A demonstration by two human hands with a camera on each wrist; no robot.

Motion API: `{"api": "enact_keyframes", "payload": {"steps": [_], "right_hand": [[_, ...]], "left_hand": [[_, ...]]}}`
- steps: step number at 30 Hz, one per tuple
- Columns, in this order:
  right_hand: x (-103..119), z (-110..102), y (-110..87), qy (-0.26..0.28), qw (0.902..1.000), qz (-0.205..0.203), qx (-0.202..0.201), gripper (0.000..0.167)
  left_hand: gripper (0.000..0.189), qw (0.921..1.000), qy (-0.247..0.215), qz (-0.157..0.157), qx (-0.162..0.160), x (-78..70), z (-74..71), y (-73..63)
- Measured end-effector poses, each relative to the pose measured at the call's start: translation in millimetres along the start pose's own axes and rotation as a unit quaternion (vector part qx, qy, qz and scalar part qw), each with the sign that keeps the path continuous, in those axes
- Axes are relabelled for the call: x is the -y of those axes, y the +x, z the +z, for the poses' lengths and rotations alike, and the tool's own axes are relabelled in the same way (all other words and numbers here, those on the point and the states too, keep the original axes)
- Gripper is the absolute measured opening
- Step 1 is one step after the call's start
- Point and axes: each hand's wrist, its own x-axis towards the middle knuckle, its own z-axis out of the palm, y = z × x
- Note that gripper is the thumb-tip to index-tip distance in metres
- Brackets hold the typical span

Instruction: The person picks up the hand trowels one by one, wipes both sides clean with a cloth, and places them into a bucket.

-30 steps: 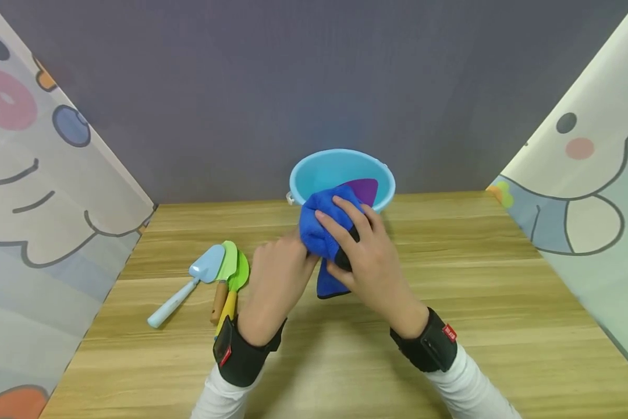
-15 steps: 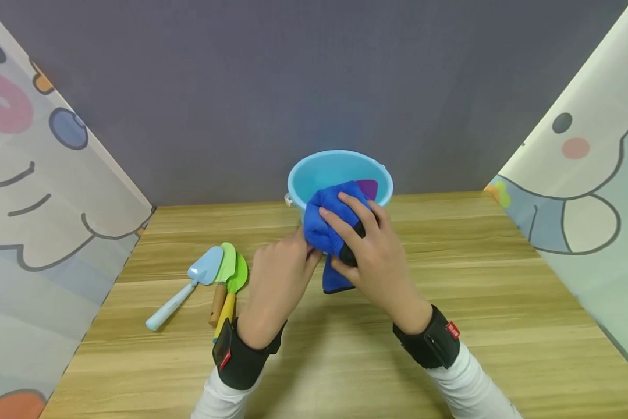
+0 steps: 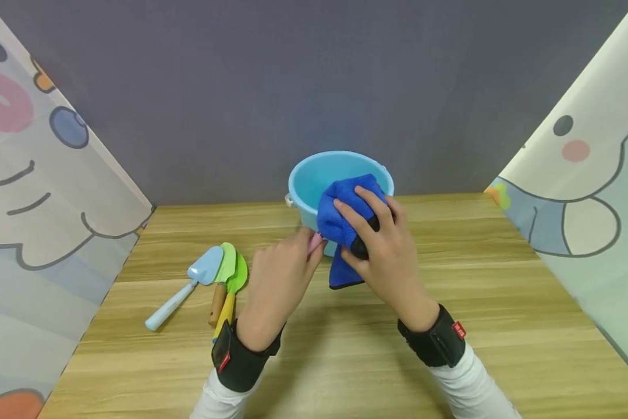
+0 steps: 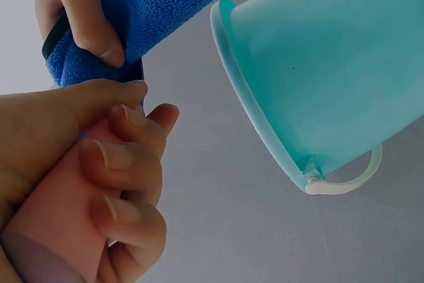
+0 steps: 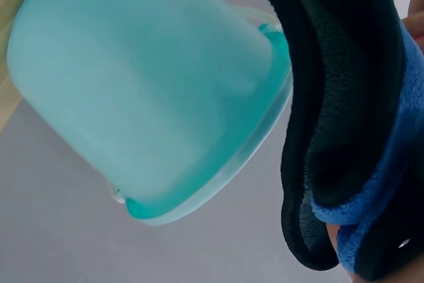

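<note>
My left hand (image 3: 279, 273) grips the pink handle (image 3: 315, 241) of a toy trowel; in the left wrist view the fingers curl round this thick handle (image 4: 56, 213). A blue cloth (image 3: 340, 212) with a dark underside covers the trowel's blade. My right hand (image 3: 382, 262) holds that cloth from above, fingers spread and bent over it, and a loose corner hangs below. In the right wrist view the cloth's dark side (image 5: 351, 84) faces the camera. Just behind the hands stands a light blue bucket (image 3: 308, 218), partly hidden by the cloth.
Left on the wooden table (image 3: 481, 302) lie a light blue trowel (image 3: 206, 266), a green trowel with a brown handle (image 3: 217, 304) and a green one with a yellow handle (image 3: 227, 314). A grey wall (image 3: 230, 105) rises behind; printed panels (image 3: 554, 192) flank both sides.
My right hand and the cloth have slid right and slightly away along the trowel. The purple blade, visible earlier, is now covered, while the pink handle has come into sight. The left hand stays nearly still.
</note>
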Motion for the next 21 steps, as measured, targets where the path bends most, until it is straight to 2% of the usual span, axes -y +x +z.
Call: {"api": "enact_keyframes", "payload": {"steps": [6,14,21], "right_hand": [[-5.1,-4.3,0.1,-0.005,0.9996,0.024,-0.012,0.082],[-7.4,-10.6,2.6,0.019,0.9973,0.067,-0.023,0.075],[-9.3,-13.5,2.0,0.029,0.9964,0.074,-0.028,0.073]], "left_hand": [[0.028,0.9999,0.002,0.000,0.012,-1.7,-1.3,0.3],[0.028,0.9999,-0.008,0.006,0.005,-3.6,-1.1,2.0],[0.027,0.9999,-0.007,0.006,0.007,-4.8,-1.2,0.4]]}}
